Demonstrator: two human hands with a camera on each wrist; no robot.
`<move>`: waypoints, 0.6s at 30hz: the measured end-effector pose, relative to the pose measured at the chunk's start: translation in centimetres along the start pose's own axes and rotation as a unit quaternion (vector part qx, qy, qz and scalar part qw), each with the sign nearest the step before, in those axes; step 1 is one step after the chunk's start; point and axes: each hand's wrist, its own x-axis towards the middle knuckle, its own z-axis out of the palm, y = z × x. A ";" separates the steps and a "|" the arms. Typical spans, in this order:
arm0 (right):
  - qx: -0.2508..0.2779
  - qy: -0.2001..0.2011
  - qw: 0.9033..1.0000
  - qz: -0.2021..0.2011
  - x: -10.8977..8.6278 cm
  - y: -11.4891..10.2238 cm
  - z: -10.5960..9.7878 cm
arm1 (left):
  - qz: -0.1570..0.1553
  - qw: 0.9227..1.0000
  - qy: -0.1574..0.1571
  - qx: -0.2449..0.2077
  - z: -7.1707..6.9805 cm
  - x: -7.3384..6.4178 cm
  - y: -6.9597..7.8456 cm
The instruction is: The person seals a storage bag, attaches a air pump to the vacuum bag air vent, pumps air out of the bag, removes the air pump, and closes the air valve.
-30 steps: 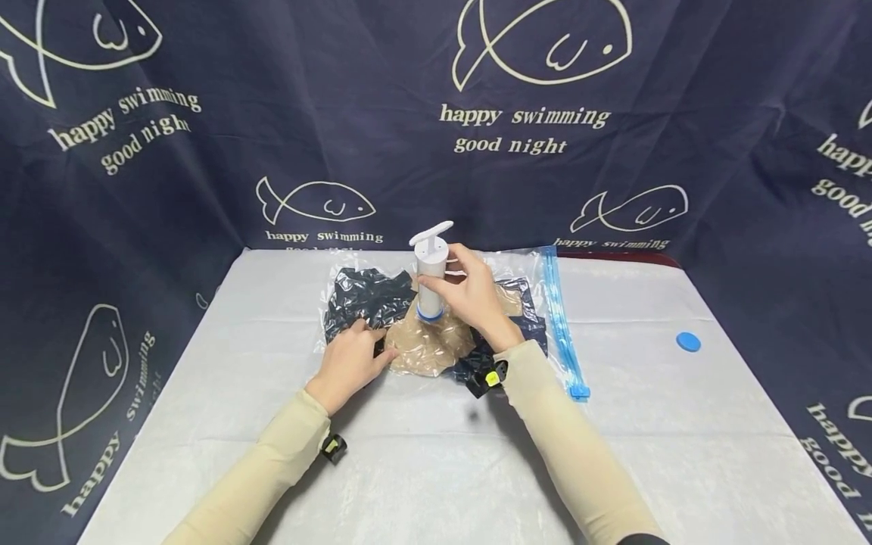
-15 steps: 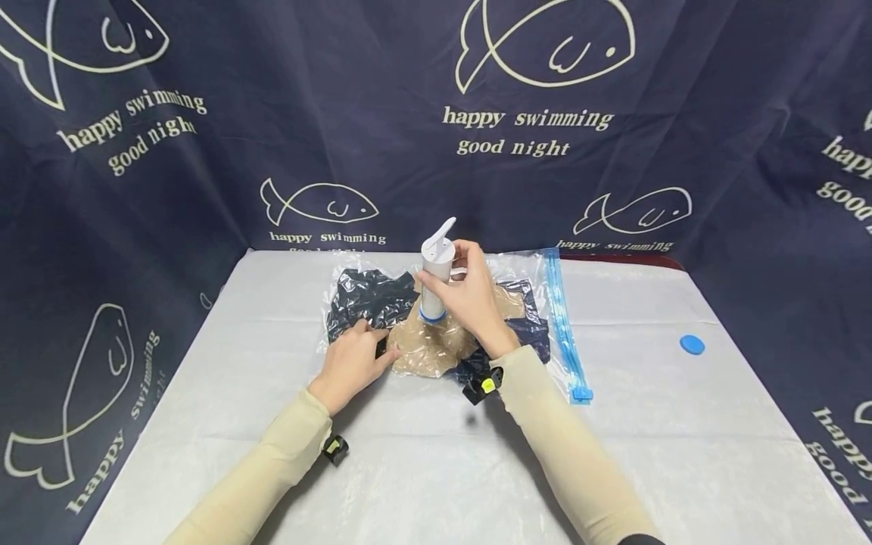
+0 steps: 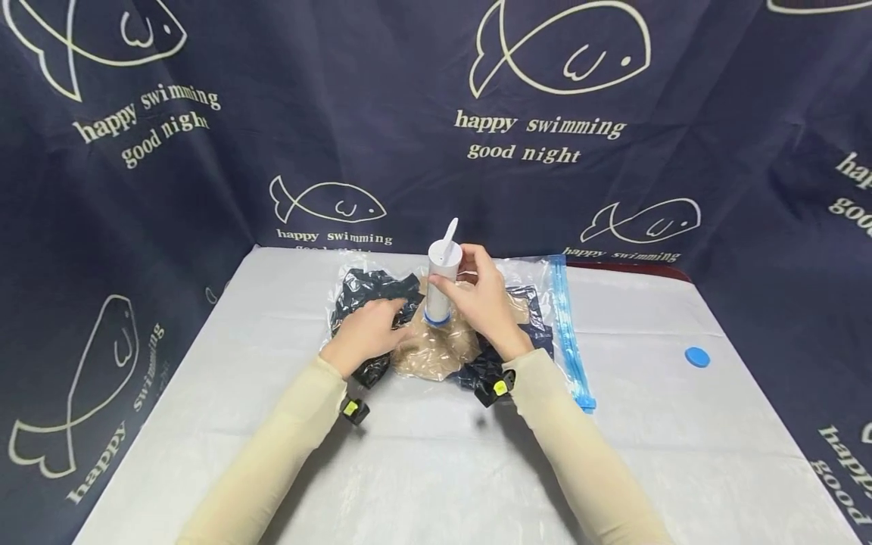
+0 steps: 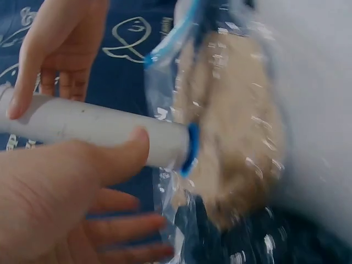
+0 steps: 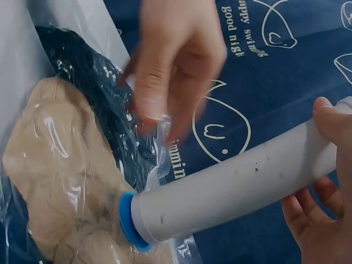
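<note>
A white hand pump [image 3: 441, 286] with a blue ring at its base stands on a clear vacuum storage bag [image 3: 436, 363]. My right hand [image 3: 485, 301] grips the upper part of its barrel, thumb in front and fingers behind. Folded beige cloth lies inside the bag under the pump, with dark cloth on both sides. To the left of the pump, my left hand [image 3: 368, 331] is raised over the dark cloth, fingers apart and holding nothing. The right wrist view shows this left hand [image 5: 181, 60] blurred, above the bag's edge. The pump's handle [image 3: 450, 229] sits low against its top.
A blue zip strip [image 3: 568, 333] runs down the bag's right edge. Farther right, a round blue cap [image 3: 697, 357] lies on the white tablecloth [image 3: 436, 469]. A dark fish-print curtain [image 3: 422, 113] hangs behind the table and along both sides.
My left hand has lifted off the bag and moved up and right, closer to the pump. My right hand keeps its grip while the pump's handle has turned and the barrel stands straighter.
</note>
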 end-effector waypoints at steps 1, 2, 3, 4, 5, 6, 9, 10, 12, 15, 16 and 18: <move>0.005 -0.007 1.000 0.001 0.0 0.0 -0.1 | 0.019 0.999 0.005 -0.025 0.1 0.5 0.2; 0.009 -0.015 1.000 0.001 -0.1 0.1 -0.2 | 0.038 0.998 0.009 -0.052 0.2 1.0 0.4; 0.012 -0.023 1.000 0.000 0.0 0.1 -0.3 | 0.060 0.995 0.015 -0.077 0.3 1.4 0.6; 0.014 -0.033 0.999 0.000 0.0 0.1 -0.4 | 0.077 0.992 0.020 -0.102 0.5 1.8 0.7; 0.016 -0.042 0.999 -0.002 0.0 0.1 -0.6 | 0.091 0.987 0.026 -0.127 0.7 2.2 0.9; 0.016 -0.051 0.999 -0.004 0.0 0.0 -0.7 | 0.099 0.984 0.035 -0.146 0.9 2.5 1.0; 0.014 -0.075 0.997 -0.013 0.3 -0.2 -1.0 | 0.105 0.974 0.057 -0.194 1.3 3.3 1.2; 0.013 -0.082 0.996 -0.016 0.5 -0.3 -1.2 | 0.103 0.971 0.061 -0.207 1.4 3.5 1.3; 0.016 -0.092 0.995 -0.019 0.6 -0.4 -1.3 | 0.101 0.966 0.063 -0.231 1.7 3.9 1.3; 0.026 -0.102 0.994 -0.016 0.7 -0.3 -1.5 | 0.102 0.958 0.052 -0.263 2.2 4.1 1.2; 0.030 -0.104 0.994 -0.015 0.7 -0.2 -1.5 | 0.102 0.956 0.053 -0.271 2.4 4.2 1.1; 0.040 -0.106 0.993 -0.015 0.5 -0.1 -1.5 | 0.104 0.950 0.061 -0.287 2.8 4.2 1.1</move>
